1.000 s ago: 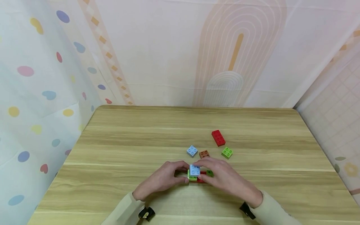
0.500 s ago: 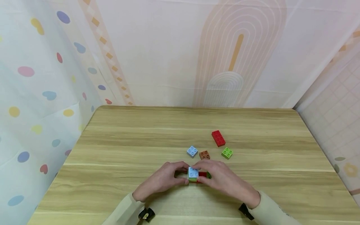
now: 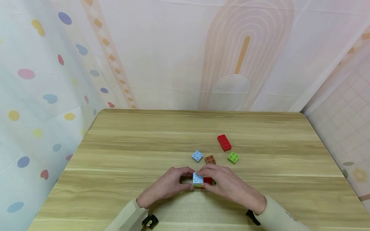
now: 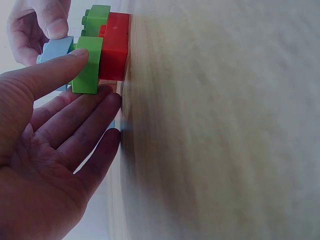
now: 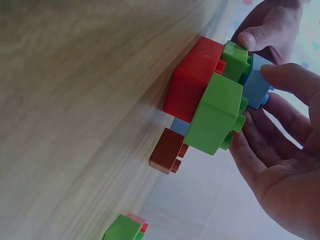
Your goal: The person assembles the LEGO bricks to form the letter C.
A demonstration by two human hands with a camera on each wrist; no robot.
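Note:
A red building brick (image 5: 192,82) lies low on the table with one green brick (image 4: 88,67) on its left end and another green brick (image 5: 215,112) on its right end. On top of the left green brick sits a light blue brick (image 3: 198,178), studs up. My right hand (image 3: 222,179) pinches the light blue brick between thumb and fingers. From the left, my left hand (image 3: 166,186) holds the left green brick, thumb on its near side and fingers behind. In the head view my right hand covers most of the right green brick.
Just beyond the hands lie a second light blue brick (image 3: 197,156) and a brown brick (image 3: 210,159). Farther right are a loose green brick (image 3: 233,157) and a long red brick (image 3: 224,142). A patterned cloth (image 3: 173,54) hangs behind the wooden table (image 3: 138,138).
My right hand has brought the light blue brick slightly left and down, so it now covers the left green brick's studs. My left hand has stayed in place.

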